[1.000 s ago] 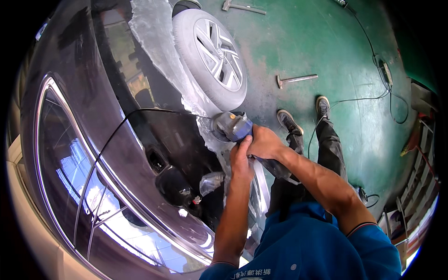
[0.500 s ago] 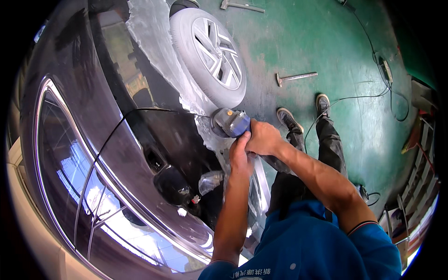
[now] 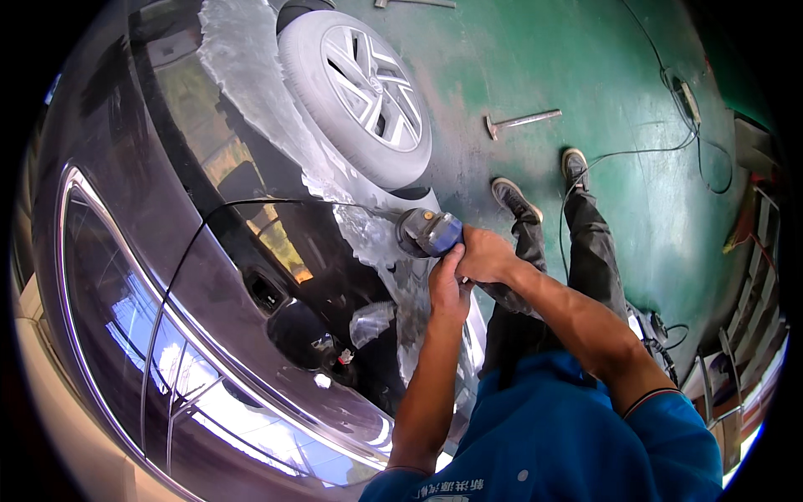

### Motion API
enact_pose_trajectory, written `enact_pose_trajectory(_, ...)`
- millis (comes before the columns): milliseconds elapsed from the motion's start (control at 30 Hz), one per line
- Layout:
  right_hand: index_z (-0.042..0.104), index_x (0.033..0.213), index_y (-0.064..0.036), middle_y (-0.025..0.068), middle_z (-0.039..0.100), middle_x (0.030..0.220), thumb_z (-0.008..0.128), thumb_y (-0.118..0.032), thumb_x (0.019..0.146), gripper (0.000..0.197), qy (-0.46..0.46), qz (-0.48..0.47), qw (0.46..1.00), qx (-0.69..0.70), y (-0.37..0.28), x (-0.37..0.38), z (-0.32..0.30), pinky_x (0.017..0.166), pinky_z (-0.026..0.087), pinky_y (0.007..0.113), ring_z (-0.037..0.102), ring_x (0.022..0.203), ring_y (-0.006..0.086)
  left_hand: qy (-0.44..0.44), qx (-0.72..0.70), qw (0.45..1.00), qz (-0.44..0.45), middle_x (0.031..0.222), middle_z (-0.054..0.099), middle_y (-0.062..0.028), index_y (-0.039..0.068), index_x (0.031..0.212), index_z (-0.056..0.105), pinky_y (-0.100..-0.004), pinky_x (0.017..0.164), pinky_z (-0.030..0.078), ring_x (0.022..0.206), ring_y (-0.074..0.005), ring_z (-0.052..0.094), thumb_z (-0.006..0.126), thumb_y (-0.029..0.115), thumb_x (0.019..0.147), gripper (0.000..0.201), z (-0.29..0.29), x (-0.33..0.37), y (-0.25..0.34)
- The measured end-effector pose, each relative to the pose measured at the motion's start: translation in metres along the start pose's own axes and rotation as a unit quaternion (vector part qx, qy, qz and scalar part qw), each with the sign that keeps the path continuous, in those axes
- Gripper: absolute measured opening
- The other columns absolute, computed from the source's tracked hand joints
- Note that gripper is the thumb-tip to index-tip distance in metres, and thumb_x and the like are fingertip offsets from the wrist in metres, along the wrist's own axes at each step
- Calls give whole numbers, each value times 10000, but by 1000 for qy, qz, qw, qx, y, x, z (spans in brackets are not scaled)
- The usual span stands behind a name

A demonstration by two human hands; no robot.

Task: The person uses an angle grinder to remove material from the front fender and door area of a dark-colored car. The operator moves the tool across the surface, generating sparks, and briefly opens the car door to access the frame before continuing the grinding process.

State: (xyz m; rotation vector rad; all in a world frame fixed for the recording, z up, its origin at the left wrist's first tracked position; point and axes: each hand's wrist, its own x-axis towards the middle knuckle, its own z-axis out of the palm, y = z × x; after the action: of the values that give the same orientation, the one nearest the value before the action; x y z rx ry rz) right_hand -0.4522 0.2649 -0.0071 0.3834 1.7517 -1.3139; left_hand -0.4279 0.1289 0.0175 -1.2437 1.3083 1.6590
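Two hands share the load in the head view: your left hand (image 3: 449, 286) and right hand (image 3: 486, 256) have their fingers clamped round the blue-grey grinder (image 3: 438, 233), which sits at the bared metal strip (image 3: 362, 234). Over the last second it has shifted along that strip, away from the wheel (image 3: 355, 99) (your view moved a little too), so you seem to be on another stretch, though contact is hidden.

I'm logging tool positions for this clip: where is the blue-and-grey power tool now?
The power tool is just right of centre in the head view, held by the left hand and right hand, below the wheel and beside the ragged silvery strip.
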Motion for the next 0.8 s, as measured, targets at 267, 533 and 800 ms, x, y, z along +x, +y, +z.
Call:
enact_pose_trajectory(267, 635, 1037, 105, 326, 689, 1007, 725, -301, 708, 530, 12, -80, 987, 136, -1, 14, 16, 863, 535, 474, 669, 1005, 463, 95, 127, 983, 91, 1178, 647, -121, -20, 1259, 620, -345, 838, 527, 1046, -194, 629, 739, 326, 897, 515, 18, -23, 31)
enact_pose_trajectory(533, 633, 1023, 165, 330, 691, 941, 751, -381, 676, 658, -18, -89, 979, 184, -14, 12, 4, 832, 540, 451, 698, 932, 440, 64, 213, 966, 136, 1234, 626, -99, 24, 1304, 605, -351, 847, 511, 1064, -213, 622, 673, 408, 927, 542, 9, -23, 41)
enact_pose_trajectory(800, 643, 1049, 157, 325, 694, 994, 756, -425, 676, 700, -53, -81, 963, 250, -48, 0, -24, 851, 539, 446, 706, 975, 397, 53, 239, 956, 160, 1156, 639, -92, 22, 1248, 628, -342, 778, 499, 998, -191, 620, 668, 479, 910, 570, 19, -24, 67)
